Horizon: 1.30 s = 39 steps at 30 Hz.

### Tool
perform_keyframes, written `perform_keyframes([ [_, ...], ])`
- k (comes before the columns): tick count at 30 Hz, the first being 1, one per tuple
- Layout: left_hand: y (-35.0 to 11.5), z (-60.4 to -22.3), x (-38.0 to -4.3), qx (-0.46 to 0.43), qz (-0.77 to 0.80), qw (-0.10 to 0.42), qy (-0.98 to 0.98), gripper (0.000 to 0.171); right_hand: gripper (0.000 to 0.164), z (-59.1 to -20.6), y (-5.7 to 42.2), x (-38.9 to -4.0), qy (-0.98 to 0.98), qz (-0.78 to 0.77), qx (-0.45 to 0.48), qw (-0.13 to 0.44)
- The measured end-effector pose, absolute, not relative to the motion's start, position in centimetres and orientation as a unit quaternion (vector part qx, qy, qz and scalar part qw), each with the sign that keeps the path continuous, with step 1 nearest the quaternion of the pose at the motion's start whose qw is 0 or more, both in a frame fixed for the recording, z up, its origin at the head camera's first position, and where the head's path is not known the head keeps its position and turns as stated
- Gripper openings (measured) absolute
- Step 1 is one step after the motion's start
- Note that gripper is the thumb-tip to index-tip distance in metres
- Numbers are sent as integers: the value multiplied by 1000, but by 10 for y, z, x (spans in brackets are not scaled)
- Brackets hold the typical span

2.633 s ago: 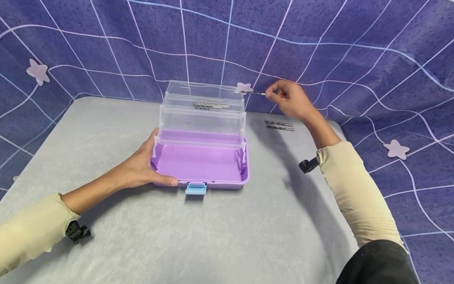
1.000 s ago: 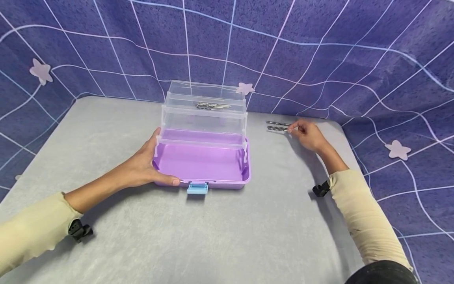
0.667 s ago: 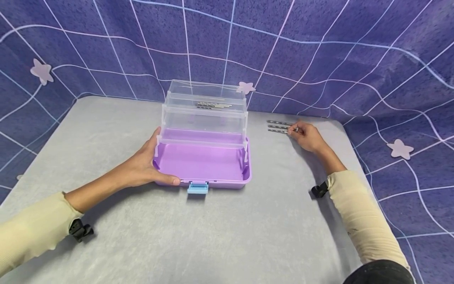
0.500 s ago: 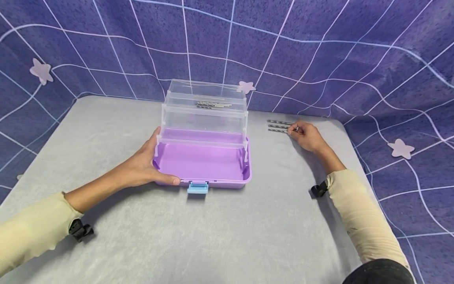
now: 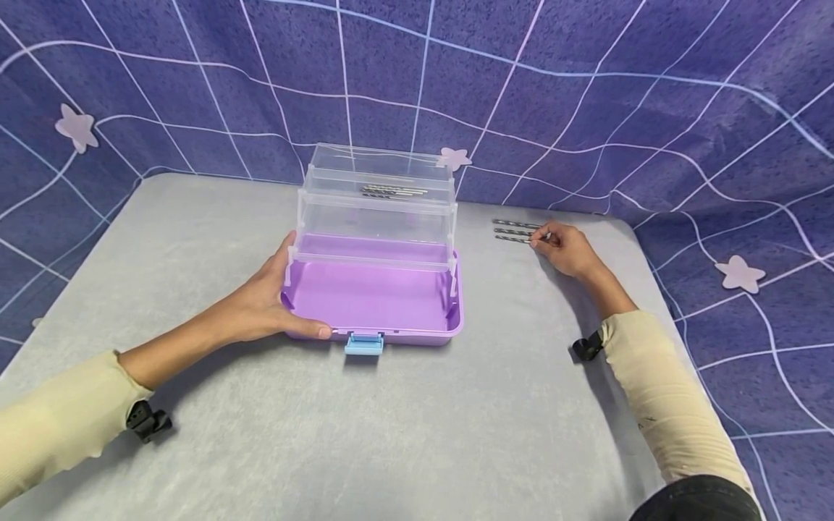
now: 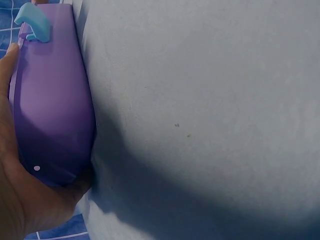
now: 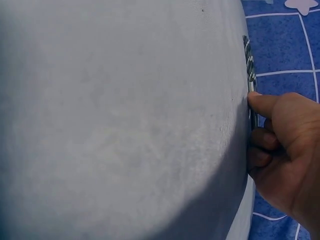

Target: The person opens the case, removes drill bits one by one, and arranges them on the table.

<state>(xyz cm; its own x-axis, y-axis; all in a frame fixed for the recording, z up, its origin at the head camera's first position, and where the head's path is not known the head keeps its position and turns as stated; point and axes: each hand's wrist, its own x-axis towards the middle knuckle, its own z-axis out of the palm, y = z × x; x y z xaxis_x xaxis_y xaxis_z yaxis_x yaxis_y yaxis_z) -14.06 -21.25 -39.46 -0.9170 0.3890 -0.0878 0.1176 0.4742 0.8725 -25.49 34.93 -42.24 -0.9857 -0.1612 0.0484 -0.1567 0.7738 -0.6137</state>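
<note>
A purple toolbox (image 5: 420, 338) with a blue latch (image 5: 363, 344) stands open, its clear trays (image 5: 378, 219) fanned out above the base. Several drill bits (image 5: 391, 192) lie in an upper tray. My left hand (image 5: 257, 307) grips the toolbox's left end, thumb along the front rim; the left wrist view shows that hand wrapped around the purple wall (image 6: 55, 100). To the right, three drill bits lie side by side on the table. My right hand (image 5: 565, 251) pinches the nearest drill bit (image 5: 511, 239) by its shank, and its fluted part (image 7: 249, 55) shows beyond the fingertips.
The grey table (image 5: 417, 434) ends at the back against a purple curtain (image 5: 260, 94) printed with grid lines and stars. A black camera mount (image 5: 588, 347) hangs at the right sleeve, another camera mount (image 5: 147, 421) at the left.
My right hand has come down from beside the upper tray with a drill bit, which now lies alongside the two on the table. My left hand has stayed on the toolbox.
</note>
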Motion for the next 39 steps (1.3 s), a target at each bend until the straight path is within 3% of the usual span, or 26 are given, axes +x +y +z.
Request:
perform_keyframes([
  [25, -212, -395, -141, 158, 498, 132, 843, 163, 20, -424, 353, -258, 936, -345, -75, -8],
  [39, -212, -394, -141, 159, 503, 133, 839, 162, 27, -393, 336, -271, 926, -373, -60, -20],
])
